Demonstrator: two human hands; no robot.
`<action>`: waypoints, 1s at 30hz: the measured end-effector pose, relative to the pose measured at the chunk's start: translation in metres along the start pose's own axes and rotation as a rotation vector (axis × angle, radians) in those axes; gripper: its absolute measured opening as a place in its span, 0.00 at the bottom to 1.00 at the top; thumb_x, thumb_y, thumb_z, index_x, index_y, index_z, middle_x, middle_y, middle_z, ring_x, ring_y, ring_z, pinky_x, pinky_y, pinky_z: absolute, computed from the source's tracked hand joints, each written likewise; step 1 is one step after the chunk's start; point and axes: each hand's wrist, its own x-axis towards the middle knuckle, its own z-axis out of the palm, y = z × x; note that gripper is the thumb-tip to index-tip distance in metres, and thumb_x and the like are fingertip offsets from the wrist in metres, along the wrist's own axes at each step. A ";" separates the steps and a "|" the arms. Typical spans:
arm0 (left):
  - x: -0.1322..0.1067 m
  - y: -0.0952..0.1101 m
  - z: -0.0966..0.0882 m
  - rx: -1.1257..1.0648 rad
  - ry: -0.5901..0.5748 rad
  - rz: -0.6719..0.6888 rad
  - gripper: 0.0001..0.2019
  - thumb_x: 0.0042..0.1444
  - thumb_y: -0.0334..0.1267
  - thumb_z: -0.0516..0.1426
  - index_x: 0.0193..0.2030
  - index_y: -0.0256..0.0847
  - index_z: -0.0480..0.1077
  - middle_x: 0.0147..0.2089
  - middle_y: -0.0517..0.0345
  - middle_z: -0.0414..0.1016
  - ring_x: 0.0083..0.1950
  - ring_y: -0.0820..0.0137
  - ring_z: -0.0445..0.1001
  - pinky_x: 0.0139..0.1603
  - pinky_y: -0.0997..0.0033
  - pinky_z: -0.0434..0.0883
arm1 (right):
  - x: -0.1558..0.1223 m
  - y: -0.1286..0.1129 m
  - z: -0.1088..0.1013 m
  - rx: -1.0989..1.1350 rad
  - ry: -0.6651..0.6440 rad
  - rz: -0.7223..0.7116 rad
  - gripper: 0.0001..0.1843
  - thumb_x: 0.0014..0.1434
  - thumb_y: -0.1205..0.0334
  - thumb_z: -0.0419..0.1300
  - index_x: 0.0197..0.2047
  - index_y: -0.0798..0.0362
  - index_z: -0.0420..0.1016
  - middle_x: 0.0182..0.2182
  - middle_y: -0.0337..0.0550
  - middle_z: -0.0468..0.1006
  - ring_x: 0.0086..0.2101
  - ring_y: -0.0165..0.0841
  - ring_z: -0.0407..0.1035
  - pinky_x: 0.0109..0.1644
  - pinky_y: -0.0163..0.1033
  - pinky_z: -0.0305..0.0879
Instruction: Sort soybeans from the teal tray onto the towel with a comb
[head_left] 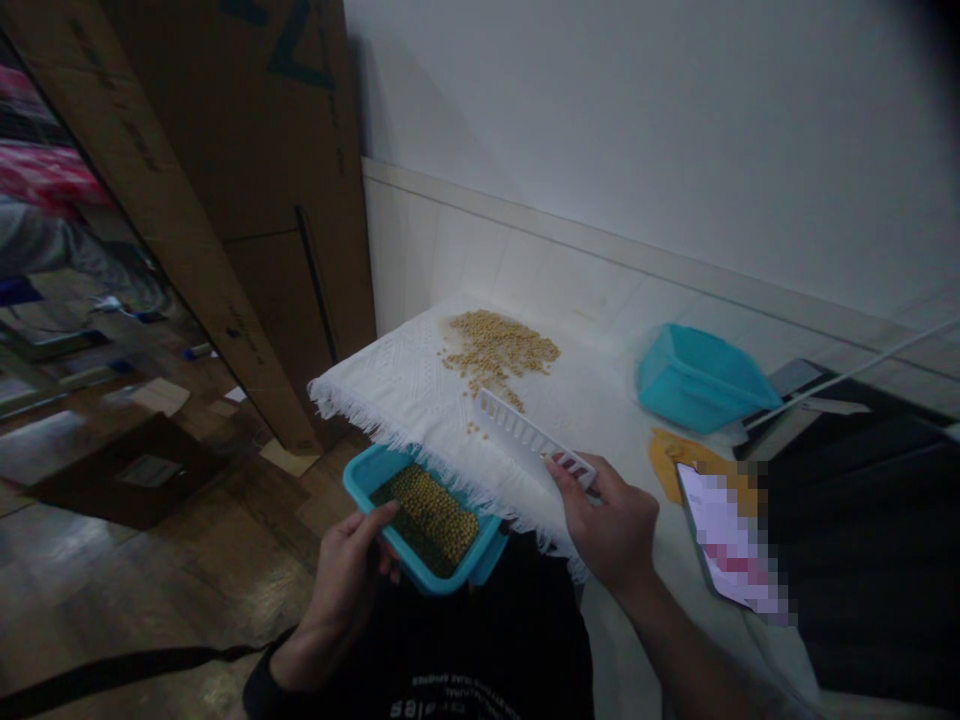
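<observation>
My left hand (358,560) is closed on the near-left rim of a blue plastic basket (361,476), thumb over the edge. Inside it lie yellow soybeans (435,508) and a layer of small dark green grains. The basket sits just under the fringed edge of a white cloth (405,370). My right hand (611,520) grips the near end of a white slotted plastic strip (525,425), which rests along the cloth. Beyond the strip's far end, a spread heap of soybeans (499,345) lies on the cloth, with a few loose ones beside the strip.
A second blue basket (694,375) stands on the table at right, near a phone (724,540) on an orange-yellow piece and a black item (862,520). A white cable (870,360) crosses there. A tall cardboard box (277,200) rises at left; a wall closes the back.
</observation>
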 end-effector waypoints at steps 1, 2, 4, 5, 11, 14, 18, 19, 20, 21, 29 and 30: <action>0.001 0.000 0.000 -0.007 -0.005 0.000 0.21 0.50 0.47 0.63 0.12 0.41 0.65 0.10 0.63 0.60 0.12 0.74 0.60 0.15 0.72 0.60 | 0.001 -0.001 0.001 0.006 -0.003 -0.013 0.14 0.63 0.53 0.58 0.36 0.54 0.79 0.25 0.41 0.83 0.23 0.33 0.78 0.26 0.31 0.67; 0.001 0.001 0.000 -0.013 -0.009 0.000 0.21 0.50 0.47 0.63 0.12 0.41 0.65 0.10 0.63 0.60 0.12 0.74 0.60 0.15 0.72 0.60 | 0.002 -0.003 0.002 0.011 -0.007 -0.025 0.14 0.64 0.54 0.58 0.36 0.54 0.79 0.25 0.41 0.83 0.23 0.32 0.77 0.26 0.31 0.67; 0.002 0.001 -0.001 -0.022 -0.016 -0.001 0.21 0.49 0.47 0.64 0.13 0.41 0.66 0.10 0.63 0.61 0.12 0.74 0.60 0.15 0.72 0.60 | 0.003 -0.007 0.001 0.020 -0.029 -0.043 0.14 0.64 0.54 0.58 0.36 0.54 0.79 0.24 0.40 0.82 0.22 0.32 0.77 0.26 0.31 0.67; 0.003 0.002 -0.001 -0.028 -0.014 -0.003 0.21 0.49 0.47 0.64 0.13 0.41 0.66 0.10 0.64 0.61 0.12 0.74 0.60 0.15 0.73 0.60 | 0.003 -0.010 0.000 0.027 -0.045 -0.046 0.14 0.64 0.54 0.58 0.36 0.54 0.79 0.24 0.40 0.82 0.22 0.32 0.77 0.26 0.31 0.67; 0.003 0.004 -0.003 -0.049 -0.003 -0.012 0.20 0.49 0.46 0.64 0.14 0.41 0.65 0.10 0.64 0.61 0.12 0.74 0.60 0.14 0.72 0.59 | 0.000 -0.020 -0.016 0.084 -0.139 -0.018 0.14 0.64 0.52 0.57 0.35 0.51 0.80 0.26 0.39 0.83 0.24 0.31 0.78 0.26 0.30 0.67; 0.003 0.005 -0.003 -0.046 -0.031 -0.011 0.20 0.50 0.46 0.63 0.14 0.41 0.65 0.10 0.64 0.61 0.13 0.74 0.61 0.15 0.73 0.60 | 0.002 -0.010 -0.015 0.032 -0.051 0.032 0.16 0.63 0.50 0.58 0.35 0.52 0.80 0.25 0.40 0.83 0.24 0.33 0.78 0.26 0.31 0.67; 0.002 0.007 -0.003 -0.040 -0.031 -0.002 0.20 0.51 0.45 0.63 0.13 0.41 0.65 0.10 0.63 0.61 0.13 0.74 0.62 0.16 0.73 0.59 | 0.003 0.008 -0.008 -0.062 0.031 0.070 0.18 0.61 0.47 0.58 0.35 0.53 0.80 0.26 0.42 0.83 0.23 0.34 0.77 0.27 0.33 0.67; 0.002 0.007 -0.002 -0.036 -0.025 0.000 0.21 0.50 0.46 0.63 0.13 0.41 0.65 0.10 0.63 0.61 0.12 0.74 0.61 0.16 0.73 0.59 | 0.002 0.011 -0.008 -0.073 0.028 0.077 0.18 0.61 0.47 0.58 0.35 0.53 0.80 0.26 0.42 0.83 0.23 0.34 0.77 0.27 0.33 0.67; 0.002 0.006 -0.002 -0.032 -0.020 0.001 0.21 0.50 0.46 0.63 0.13 0.41 0.65 0.10 0.63 0.61 0.12 0.74 0.61 0.15 0.73 0.59 | 0.002 0.014 -0.008 -0.077 0.022 0.082 0.19 0.61 0.47 0.58 0.35 0.53 0.80 0.26 0.43 0.83 0.23 0.33 0.77 0.27 0.33 0.67; 0.002 0.006 -0.003 -0.029 -0.018 -0.001 0.21 0.50 0.46 0.64 0.12 0.41 0.65 0.10 0.63 0.61 0.12 0.74 0.61 0.15 0.73 0.59 | 0.001 0.015 -0.008 -0.078 0.014 0.085 0.19 0.61 0.46 0.58 0.35 0.53 0.80 0.26 0.43 0.83 0.22 0.33 0.76 0.27 0.33 0.67; 0.001 0.002 -0.002 -0.022 -0.021 -0.014 0.20 0.50 0.47 0.64 0.14 0.41 0.66 0.11 0.64 0.62 0.12 0.74 0.61 0.15 0.73 0.59 | -0.003 0.011 -0.012 -0.063 0.019 0.103 0.19 0.61 0.46 0.58 0.35 0.54 0.80 0.26 0.42 0.83 0.23 0.34 0.77 0.28 0.33 0.67; 0.001 0.002 -0.002 -0.025 -0.023 -0.013 0.20 0.50 0.47 0.64 0.14 0.41 0.66 0.11 0.64 0.61 0.12 0.74 0.61 0.15 0.73 0.59 | -0.003 0.011 -0.013 -0.059 0.017 0.108 0.19 0.61 0.46 0.58 0.34 0.54 0.80 0.26 0.42 0.83 0.23 0.34 0.77 0.27 0.33 0.67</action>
